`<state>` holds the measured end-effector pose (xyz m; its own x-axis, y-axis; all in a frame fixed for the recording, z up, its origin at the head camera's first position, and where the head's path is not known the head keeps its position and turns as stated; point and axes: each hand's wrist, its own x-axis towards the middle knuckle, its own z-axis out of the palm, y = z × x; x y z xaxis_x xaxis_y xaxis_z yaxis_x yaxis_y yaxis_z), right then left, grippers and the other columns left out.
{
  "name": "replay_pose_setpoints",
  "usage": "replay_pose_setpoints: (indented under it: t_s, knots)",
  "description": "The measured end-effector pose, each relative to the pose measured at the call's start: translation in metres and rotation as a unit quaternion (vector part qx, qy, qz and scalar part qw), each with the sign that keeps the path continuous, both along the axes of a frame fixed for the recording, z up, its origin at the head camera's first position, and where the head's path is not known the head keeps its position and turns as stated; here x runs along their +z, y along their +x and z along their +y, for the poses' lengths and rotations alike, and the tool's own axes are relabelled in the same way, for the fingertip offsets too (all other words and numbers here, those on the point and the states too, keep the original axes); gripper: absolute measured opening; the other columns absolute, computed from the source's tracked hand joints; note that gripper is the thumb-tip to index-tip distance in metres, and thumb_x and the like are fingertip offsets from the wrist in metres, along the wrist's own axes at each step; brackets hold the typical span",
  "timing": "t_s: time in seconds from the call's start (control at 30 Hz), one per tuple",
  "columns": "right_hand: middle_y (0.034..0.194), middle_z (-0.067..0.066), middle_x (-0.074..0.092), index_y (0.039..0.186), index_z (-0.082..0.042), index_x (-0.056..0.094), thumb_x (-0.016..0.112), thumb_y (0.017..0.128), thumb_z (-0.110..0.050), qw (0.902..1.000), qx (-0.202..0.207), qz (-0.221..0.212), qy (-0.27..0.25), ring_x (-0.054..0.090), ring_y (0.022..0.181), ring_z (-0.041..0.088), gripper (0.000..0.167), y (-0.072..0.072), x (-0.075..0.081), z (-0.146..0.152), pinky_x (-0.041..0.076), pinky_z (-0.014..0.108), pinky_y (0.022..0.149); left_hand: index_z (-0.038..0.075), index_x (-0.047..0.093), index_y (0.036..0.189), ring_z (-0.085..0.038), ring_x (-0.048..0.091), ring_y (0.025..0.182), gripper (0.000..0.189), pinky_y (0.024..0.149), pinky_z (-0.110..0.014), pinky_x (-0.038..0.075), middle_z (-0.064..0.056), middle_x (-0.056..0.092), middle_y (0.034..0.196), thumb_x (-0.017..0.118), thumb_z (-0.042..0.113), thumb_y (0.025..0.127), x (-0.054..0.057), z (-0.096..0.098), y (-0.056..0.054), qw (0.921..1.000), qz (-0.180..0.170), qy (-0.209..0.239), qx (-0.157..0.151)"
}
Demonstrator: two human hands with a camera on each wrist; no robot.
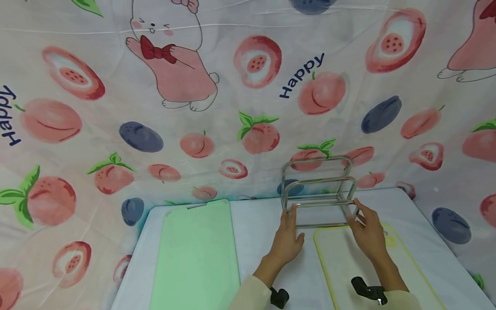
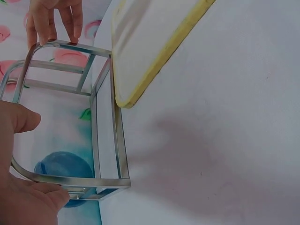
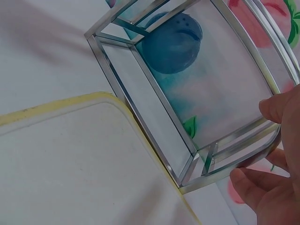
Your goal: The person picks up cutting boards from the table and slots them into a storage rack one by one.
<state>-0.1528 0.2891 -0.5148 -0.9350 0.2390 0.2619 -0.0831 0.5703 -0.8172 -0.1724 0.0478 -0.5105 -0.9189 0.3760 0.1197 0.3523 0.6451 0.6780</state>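
Observation:
A silvery metal rack [image 1: 318,204] of rounded upright loops on a rectangular base stands at the back of the table, between both hands. Against its left side my left hand [image 1: 284,243] rests with fingers fairly straight and thumb held out apart. My right hand [image 1: 368,230] grips the front loop at the right corner, its fingertips bent around the bar [image 3: 213,179]. Just in front of the rack lies a white cutting board [image 1: 335,249] with a yellow rim, its far edge right at the base bar in the right wrist view.
A light green cutting board [image 1: 195,258] lies flat on the left of the white table [image 1: 271,275]. Behind the table hangs a cloth [image 1: 217,125] printed with peaches and rabbits. Black wrist cameras [image 1: 368,291] sit on both wrists.

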Motion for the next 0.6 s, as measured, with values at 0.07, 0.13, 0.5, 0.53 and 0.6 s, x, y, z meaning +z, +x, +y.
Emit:
replay_pose_setpoints:
  t_s: [0.07, 0.13, 0.5, 0.53, 0.6]
  knots:
    - [0.132, 0.028, 0.036, 0.147, -0.007, 0.036, 0.058, 0.096, -0.011, 1.0, 0.003, 0.009, 0.002, 0.045, 0.116, 0.055, 0.056, 0.0, -0.001, -0.002, 0.045, 0.03, 0.09, 0.014, 0.006, 0.155, -0.026, 0.064, 0.082, 0.086, 0.07, -0.033, 0.054, -0.031, 0.026, 0.146, 0.064, 0.014, 0.091, -0.001, -0.002, -0.001, 1.0, 0.007, 0.001, -0.001]
    - [0.131, 0.028, 0.037, 0.147, -0.006, 0.037, 0.059, 0.095, -0.009, 0.9999, 0.003, 0.016, 0.004, 0.046, 0.115, 0.055, 0.056, 0.0, -0.001, -0.004, 0.044, 0.039, 0.089, 0.013, 0.007, 0.154, -0.027, 0.064, 0.083, 0.086, 0.072, -0.033, 0.054, -0.032, 0.027, 0.145, 0.065, 0.013, 0.091, -0.002, -0.004, -0.001, 0.9999, 0.015, 0.003, 0.0]
    - [0.129, 0.026, 0.039, 0.146, -0.006, 0.039, 0.06, 0.094, -0.008, 0.9996, 0.013, 0.022, 0.008, 0.049, 0.113, 0.052, 0.055, 0.001, -0.001, -0.012, 0.043, 0.032, 0.087, 0.011, 0.007, 0.154, -0.027, 0.064, 0.084, 0.086, 0.071, -0.034, 0.054, -0.032, 0.029, 0.143, 0.065, 0.012, 0.091, -0.008, -0.014, -0.003, 0.9991, 0.04, 0.008, 0.003]
    - [0.129, 0.025, 0.039, 0.146, -0.007, 0.039, 0.06, 0.095, -0.009, 0.9997, 0.014, 0.02, 0.009, 0.049, 0.114, 0.052, 0.055, 0.001, -0.001, -0.013, 0.044, 0.033, 0.087, 0.011, 0.007, 0.154, -0.028, 0.064, 0.084, 0.086, 0.072, -0.034, 0.054, -0.032, 0.029, 0.144, 0.065, 0.013, 0.091, -0.008, -0.015, -0.003, 0.9991, 0.04, 0.008, 0.004]
    - [0.13, 0.025, 0.039, 0.146, -0.007, 0.039, 0.06, 0.095, -0.01, 0.9997, 0.015, 0.017, 0.01, 0.049, 0.114, 0.052, 0.056, 0.001, 0.0, -0.014, 0.044, 0.04, 0.088, 0.011, 0.008, 0.154, -0.029, 0.064, 0.086, 0.086, 0.074, -0.035, 0.054, -0.032, 0.03, 0.143, 0.065, 0.012, 0.091, -0.008, -0.016, -0.003, 0.9991, 0.04, 0.008, 0.007]
